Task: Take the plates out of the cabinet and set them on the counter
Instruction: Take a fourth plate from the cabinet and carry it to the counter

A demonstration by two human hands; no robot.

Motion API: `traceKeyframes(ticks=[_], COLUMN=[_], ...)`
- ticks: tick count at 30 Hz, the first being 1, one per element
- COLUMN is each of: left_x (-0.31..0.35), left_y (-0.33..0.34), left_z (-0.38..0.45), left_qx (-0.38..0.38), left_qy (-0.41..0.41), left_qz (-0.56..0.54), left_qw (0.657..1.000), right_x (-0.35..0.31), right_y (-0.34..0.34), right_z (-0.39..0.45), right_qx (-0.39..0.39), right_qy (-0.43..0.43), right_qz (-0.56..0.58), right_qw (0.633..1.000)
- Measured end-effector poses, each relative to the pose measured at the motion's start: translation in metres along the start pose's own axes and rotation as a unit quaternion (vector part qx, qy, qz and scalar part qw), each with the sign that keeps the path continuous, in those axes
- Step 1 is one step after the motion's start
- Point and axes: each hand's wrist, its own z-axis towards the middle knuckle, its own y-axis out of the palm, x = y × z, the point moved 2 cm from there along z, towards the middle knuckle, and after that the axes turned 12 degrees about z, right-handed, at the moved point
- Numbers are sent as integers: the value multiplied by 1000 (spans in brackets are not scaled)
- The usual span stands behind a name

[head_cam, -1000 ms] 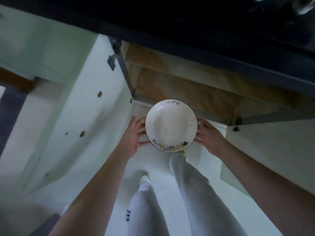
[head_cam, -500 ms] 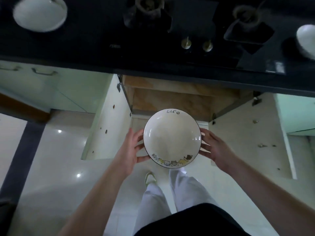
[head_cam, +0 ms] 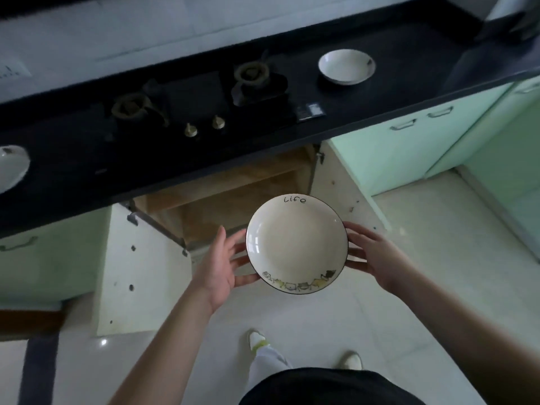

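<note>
I hold a cream plate (head_cam: pixel 295 244) with a dark rim, the word "Life" and a row of cartoon cats, level above the floor in front of the open cabinet (head_cam: pixel 233 194). My left hand (head_cam: pixel 217 267) supports its left side with straight fingers reaching under it, thumb standing free. My right hand (head_cam: pixel 377 258) holds the right rim, thumb at the edge and fingers beneath. A white plate (head_cam: pixel 346 65) sits on the black counter (head_cam: pixel 380 97) to the right of the stove. Another white plate (head_cam: pixel 11 168) lies at the counter's left edge, partly cut off.
A two-burner gas stove (head_cam: pixel 204 95) with two knobs fills the counter's middle. The cabinet's left door (head_cam: pixel 140 273) and right door (head_cam: pixel 342 194) swing out over the tiled floor. Green closed cabinets flank both sides. My feet stand below the plate.
My view has risen and pulled back from the cabinet, so the counter, the stove and both plates on it now show. The plate stays between both hands, higher and further right.
</note>
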Motion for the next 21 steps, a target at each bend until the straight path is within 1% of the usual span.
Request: traceKeyframes(ticks=[7,11,15,21], left_x=[-3,5,22,52], left_y=[154,223,263,292], left_z=[7,7,11,38], left_qx=[-82,-116,-137,-161], left_qy=[-2,-1,4,9], left_qz=[48,78,99,123], left_qw=[995,990,986,979], right_x=[-27,-39,-44,-57], right_y=[-155,-218,-251,-268], right_z=[-55,-81,-92,-80], right_qx=[57,102,124,146], right_qy=[-26,-48,-59,-76], right_qz=[66,104,142,180], right_qw=[996,988,980,970])
